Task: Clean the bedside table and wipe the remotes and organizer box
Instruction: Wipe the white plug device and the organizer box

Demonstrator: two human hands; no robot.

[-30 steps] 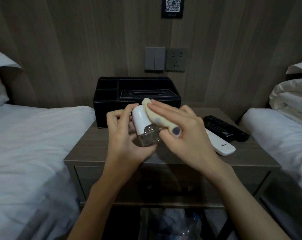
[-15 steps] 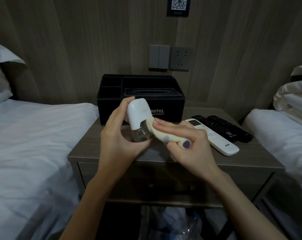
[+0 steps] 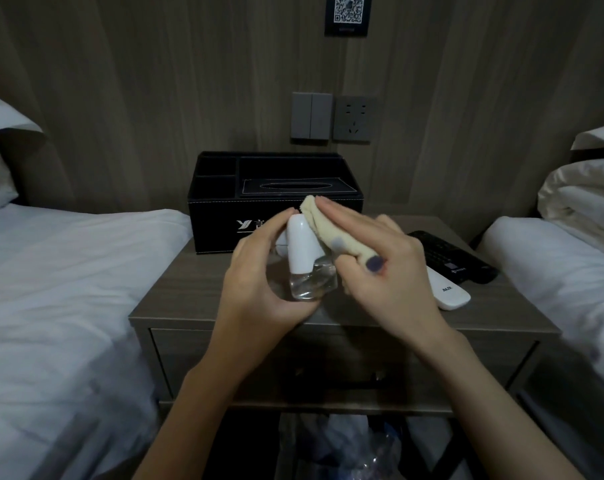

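Observation:
My left hand (image 3: pixel 259 282) grips a small clear bottle with a white cap (image 3: pixel 305 261) above the bedside table (image 3: pixel 176 296). My right hand (image 3: pixel 380 268) holds a folded yellow cloth (image 3: pixel 328 230) and presses it against the right side of the white cap. Behind the hands stands the black organizer box (image 3: pixel 221 216), with a tissue slot on top. A white remote (image 3: pixel 447 289) and a black remote (image 3: pixel 456 258) lie at the table's right, partly hidden by my right hand.
White beds flank the table: one on the left (image 3: pixel 51 306), one on the right (image 3: pixel 570 271). A wall switch (image 3: pixel 311 116) and socket (image 3: pixel 354 117) sit above the box. Crumpled plastic bags (image 3: pixel 345 445) lie under the table's drawer (image 3: pixel 363 362).
The cloth in my right hand has slid from the bottle's clear lower body up to the top of the white cap. My left hand has turned the bottle slightly.

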